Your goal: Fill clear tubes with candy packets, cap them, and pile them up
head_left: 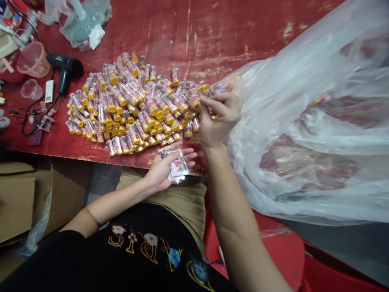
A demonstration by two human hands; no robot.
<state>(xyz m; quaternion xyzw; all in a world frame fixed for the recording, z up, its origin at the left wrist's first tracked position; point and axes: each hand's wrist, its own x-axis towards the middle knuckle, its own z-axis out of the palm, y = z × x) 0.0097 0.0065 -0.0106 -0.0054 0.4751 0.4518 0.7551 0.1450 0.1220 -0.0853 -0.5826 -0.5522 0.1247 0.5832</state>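
My left hand (162, 168) lies palm up at the table's front edge. Its thumb presses on a few small clear plastic sleeves printed in pink and black (178, 165). Above and to the right, my right hand (220, 117) has its thumb and fingertips drawn together beside the right end of a large pile of clear tubes with yellow caps (130, 105). Whatever the right fingers may pinch cannot be made out. Just beyond that hand, a blurred yellow-capped tube (226, 84) shows near the opening of a big clear plastic bag (273, 101).
The pile rests on a worn red table (212, 32). At left lie a dark hair dryer (64, 71), a pink basket (33, 61), a white remote (49, 91) and cables. Cardboard boxes (45, 198) stand below left; a red stool (279, 251) is below right.
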